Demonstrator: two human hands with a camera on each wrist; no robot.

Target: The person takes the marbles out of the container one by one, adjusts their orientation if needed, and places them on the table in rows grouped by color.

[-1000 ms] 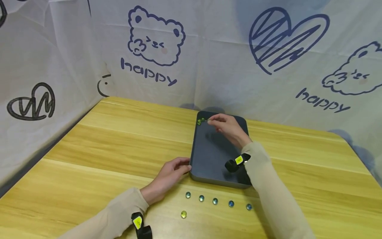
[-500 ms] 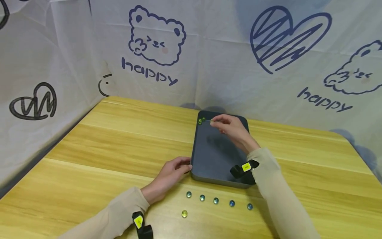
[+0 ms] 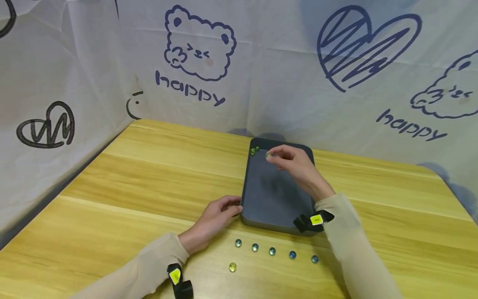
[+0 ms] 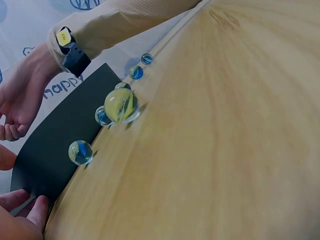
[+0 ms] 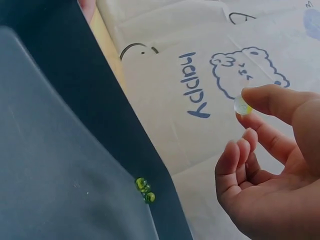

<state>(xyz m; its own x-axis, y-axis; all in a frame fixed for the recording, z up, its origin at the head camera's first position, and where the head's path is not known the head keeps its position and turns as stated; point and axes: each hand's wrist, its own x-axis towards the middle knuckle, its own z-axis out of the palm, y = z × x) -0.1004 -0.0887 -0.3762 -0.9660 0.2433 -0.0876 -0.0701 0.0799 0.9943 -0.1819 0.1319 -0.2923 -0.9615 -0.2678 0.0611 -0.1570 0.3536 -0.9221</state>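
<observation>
One marble (image 3: 268, 155), pinched by the right hand (image 3: 300, 169), hangs above the tray (image 3: 269, 207), right of its green marbles (image 5: 142, 184); the left hand (image 3: 210, 220), fingers relaxed, touches the tray's near-left side.

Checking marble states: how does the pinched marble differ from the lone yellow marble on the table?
The pinched marble is held in the right hand; the yellow marble rests untouched on the table. In the head view, the pinched marble appears over the tray; the yellow marble lies outside it. Both are round, glassy and partly yellow.
</observation>
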